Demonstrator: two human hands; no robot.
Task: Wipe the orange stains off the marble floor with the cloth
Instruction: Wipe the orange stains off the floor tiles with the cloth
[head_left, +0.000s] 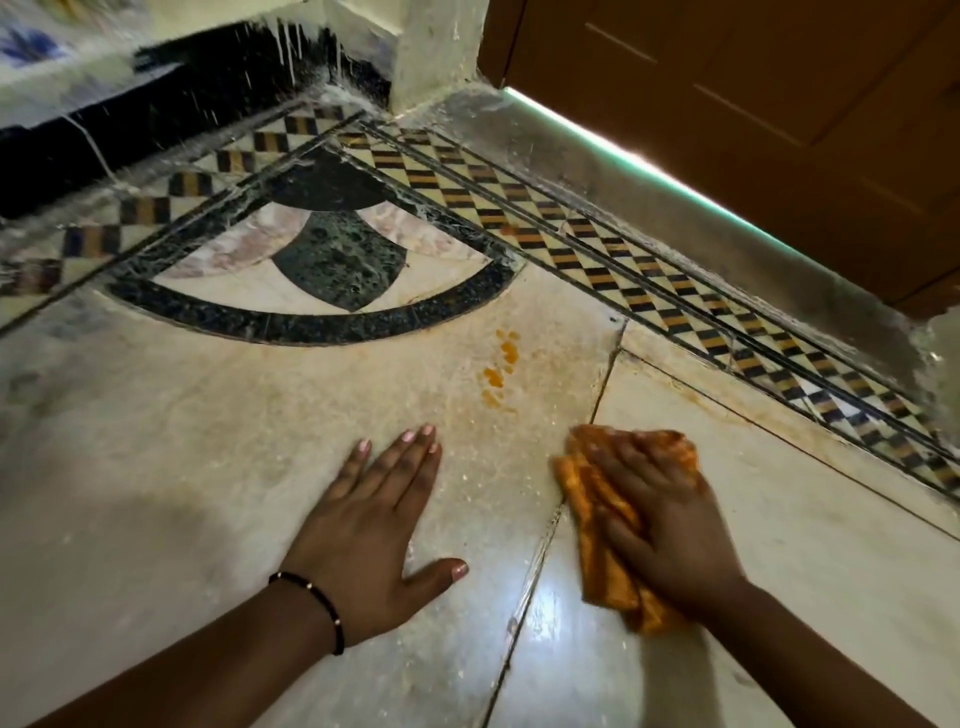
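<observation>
On the marble floor (218, 467), just past the fingertips of both hands, the orange stains (502, 365) form a short broken trail whose long axis runs away from the person, from a faint smear at the near end to brighter drops at the far end, close to the dark curved band of the inlay (332, 260). The orange cloth (597, 514) lies bunched on the floor to the right of the stains and apart from them; its long axis runs from the far edge, beside a floor joint (540, 551), back toward the person's wrist.

The floor is pale, dulled marble with dark joints between slabs and a glossy reflection near the cloth. A fan-shaped inlay of black, green and pinkish stone fills the far corner, framed by a checkered border strip (639, 270) of black, orange and cream. A brown wooden door (753, 119) stands along the far right, with a line of light showing under it. A whitewashed wall corner (431, 47) sits beside it, and a black skirting (156, 119) runs along the far left edge.

The left hand (374, 525) lies flat on the floor, fingers straight and spread, holding nothing; a dark beaded bracelet (317, 603) circles its wrist. The right hand (660, 514) presses down on the cloth, fingers apparently extended over it, though blur makes this uncertain.
</observation>
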